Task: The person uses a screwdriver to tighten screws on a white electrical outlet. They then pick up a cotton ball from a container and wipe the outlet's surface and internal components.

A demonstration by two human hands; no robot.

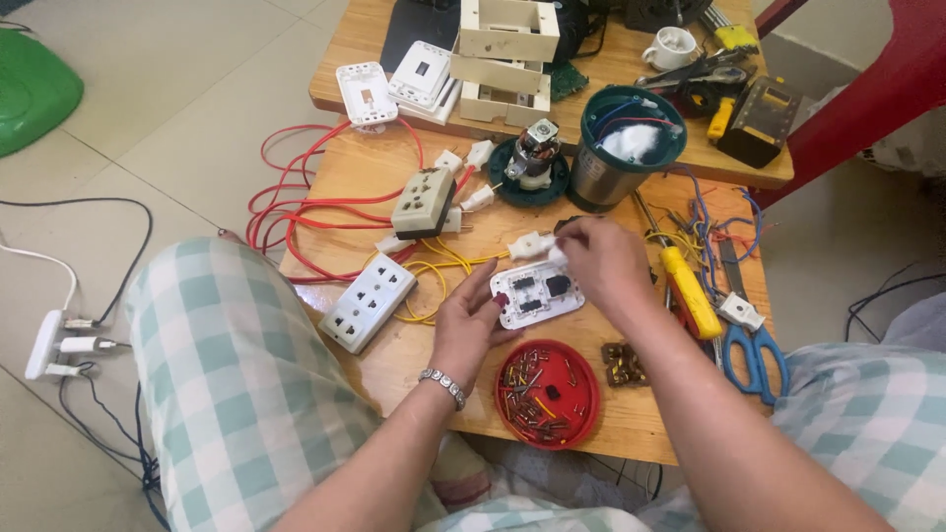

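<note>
It looked like a home electrical repair spot set up on a tiled floor, with low wooden boards serving as a counter. Socket strips, loose red wire, a bare small motor, a yellow-handled screwdriver, blue scissors and a red lid of screws lay spread across it. A red plastic chair stood beside it.

White switch plate, rectangular, lying back-side up, slightly tilted, on wooden table just above red round dish. Black components set in exposed back. Small white plug piece above dish, beyond plate's far edge, yellow wires trailing left.
</note>
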